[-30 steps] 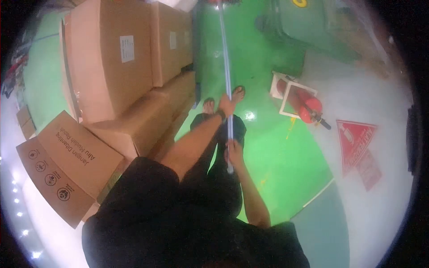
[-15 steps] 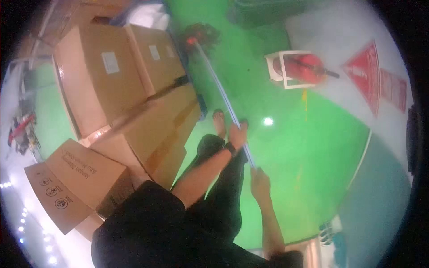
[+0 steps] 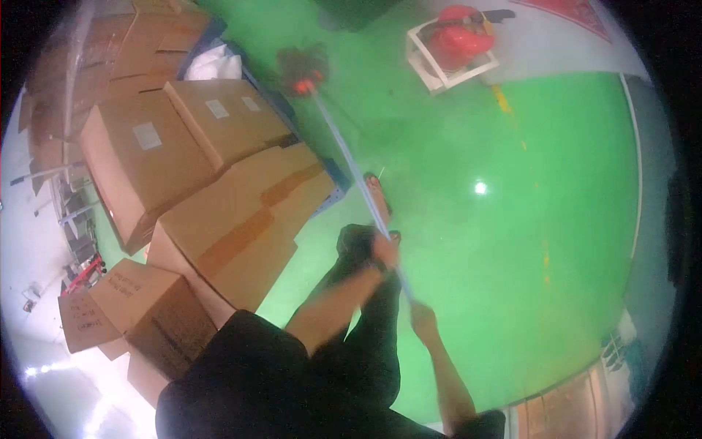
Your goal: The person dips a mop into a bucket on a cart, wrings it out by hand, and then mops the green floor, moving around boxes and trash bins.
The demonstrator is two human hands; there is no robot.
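Note:
A long pale blue pole (image 3: 344,148) slants across the green floor, with a dark, bushy broom head (image 3: 302,69) and a red fitting at its far end. My left hand (image 3: 385,251) is wrapped round the pole at its middle to lower part. Farther down, near the pole's end, my right hand (image 3: 423,322) grips it. The broom head rests on the floor beside the pallet of boxes. Both hands are slightly blurred.
Large cardboard boxes (image 3: 212,227) are stacked on a blue pallet (image 3: 338,183) at the left. An open carton (image 3: 139,296) stands at the lower left. A red object in a white frame (image 3: 468,72) is at the upper right. My sandalled foot (image 3: 378,196) is near the pole.
The view has turned and shifted, so the red object and frame sit higher. Both hands appear lower, still on the pole. The broom head now shows slightly lower and further left.

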